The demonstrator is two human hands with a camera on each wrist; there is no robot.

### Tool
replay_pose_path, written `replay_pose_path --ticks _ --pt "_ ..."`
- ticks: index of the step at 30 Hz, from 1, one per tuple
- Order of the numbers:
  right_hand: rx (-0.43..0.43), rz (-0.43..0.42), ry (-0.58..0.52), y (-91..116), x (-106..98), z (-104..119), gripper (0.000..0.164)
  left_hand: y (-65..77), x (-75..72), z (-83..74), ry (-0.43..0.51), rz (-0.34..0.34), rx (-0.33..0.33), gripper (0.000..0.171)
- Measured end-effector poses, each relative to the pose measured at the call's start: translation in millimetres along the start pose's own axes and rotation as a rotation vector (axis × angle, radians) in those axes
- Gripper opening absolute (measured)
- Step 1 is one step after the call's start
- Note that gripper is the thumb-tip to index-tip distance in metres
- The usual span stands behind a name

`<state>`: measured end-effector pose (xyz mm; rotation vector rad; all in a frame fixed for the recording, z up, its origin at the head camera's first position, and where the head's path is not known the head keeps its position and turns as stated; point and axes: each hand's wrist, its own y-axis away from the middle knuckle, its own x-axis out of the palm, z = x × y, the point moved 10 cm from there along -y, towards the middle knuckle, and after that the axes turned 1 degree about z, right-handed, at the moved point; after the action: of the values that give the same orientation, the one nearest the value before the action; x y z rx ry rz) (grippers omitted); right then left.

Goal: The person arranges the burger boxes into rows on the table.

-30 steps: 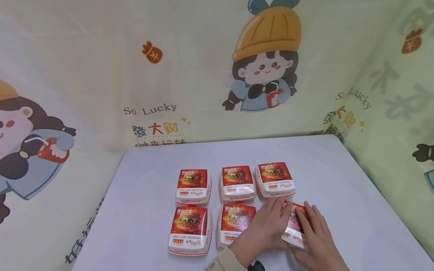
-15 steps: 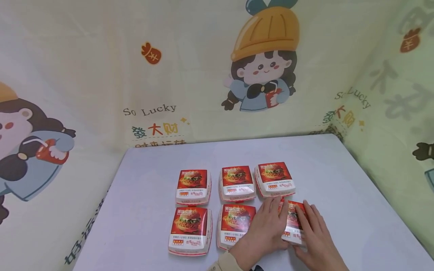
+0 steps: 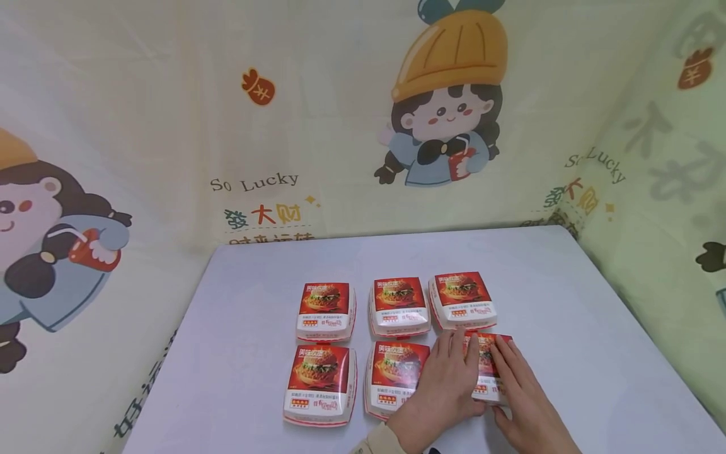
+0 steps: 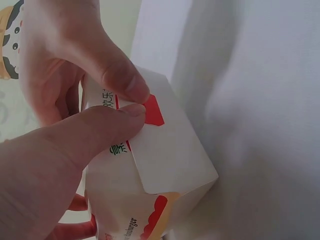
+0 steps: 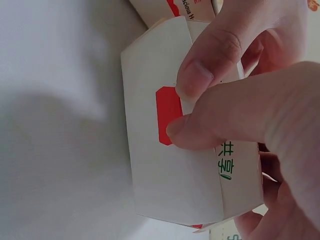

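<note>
Both hands hold one red-and-white paper hamburger box (image 3: 489, 369) at the front right of the group. In the head view my left hand (image 3: 448, 384) covers its left side and my right hand (image 3: 530, 400) its right side, with fingers over the lid. Seen from the left wrist, the left thumb (image 4: 112, 125) and the right thumb (image 4: 122, 80) lie close together beside the red tab (image 4: 154, 111) on the front face. The right wrist view also has both thumbs at this tab, the lid closed down over the face.
Several matching boxes stand closed on the white table (image 3: 249, 277): three in a back row, including one (image 3: 462, 301) just behind the held box, and two in front, one (image 3: 399, 372) partly under the left hand. Printed cloth (image 3: 340, 126) hangs behind the table.
The held box has shifted slightly away from the person and sits straighter, closer to the box behind it. Both hands have moved along with it; the other boxes stay in place.
</note>
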<state>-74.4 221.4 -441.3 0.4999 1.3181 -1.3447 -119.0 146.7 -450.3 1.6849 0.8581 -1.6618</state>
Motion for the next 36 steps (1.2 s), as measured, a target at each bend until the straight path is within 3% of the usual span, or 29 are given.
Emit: replay_pose_path --ticks 10,21,26,36 --pt "0.045 0.055 -0.003 -0.3 5.5 -2.1 0.112 -1.1 4.9 0.4 0.026 0.034 -0.035 0.100" --pt "0.050 0.070 -0.001 0.3 6.2 -4.3 0.113 2.9 12.1 -0.2 0.091 0.134 -0.048 0.103" --pt "0.094 0.122 -0.008 1.5 10.8 -7.2 0.112 5.3 12.9 0.1 0.131 0.133 -0.055 0.105" --pt "0.098 0.108 -0.022 3.0 15.4 -9.4 0.109 7.4 16.3 0.1 0.128 0.121 -0.027 0.108"
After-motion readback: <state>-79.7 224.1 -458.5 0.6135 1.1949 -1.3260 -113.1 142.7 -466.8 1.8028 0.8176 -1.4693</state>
